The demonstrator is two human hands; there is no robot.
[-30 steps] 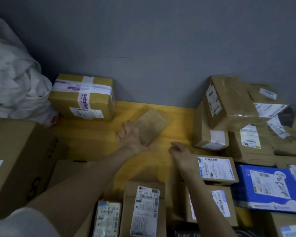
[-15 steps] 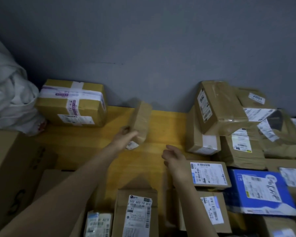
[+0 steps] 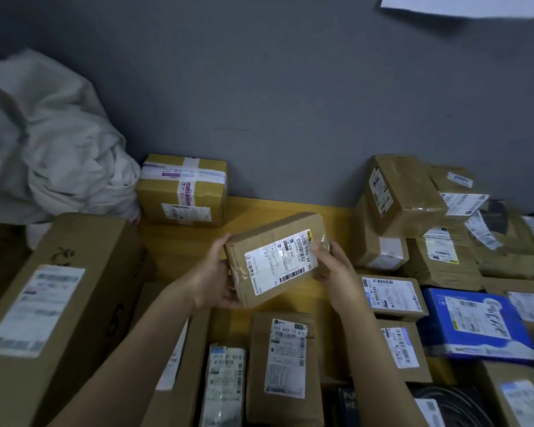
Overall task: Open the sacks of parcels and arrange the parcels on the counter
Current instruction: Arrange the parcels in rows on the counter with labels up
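Small brown parcel (image 3: 275, 260), label facing up, being held tilted in the air above a bare strip of the yellow counter (image 3: 259, 212); the left hand (image 3: 213, 278) is wrapping its near-left end, thumb up the side and fingers curling underneath, while the right hand (image 3: 336, 271) is pinching the far-right end, thumb lying by the label's edge; the carton is looking stiff and, judging by the easy hold, fairly light, though its glossy tape may be making the faces slippery, so the short ends are probably offering the safer purchase; a taped box (image 3: 182, 189) is sitting behind against the wall; a white sack (image 3: 59, 155) is slumping at the left, beyond a large carton (image 3: 53, 297); labelled parcels (image 3: 282, 365) are crowding the near edge; a leaning stack (image 3: 404, 192) and a blue parcel (image 3: 475, 322) are hemming in the right side, leaving only the bare strip for setting down.
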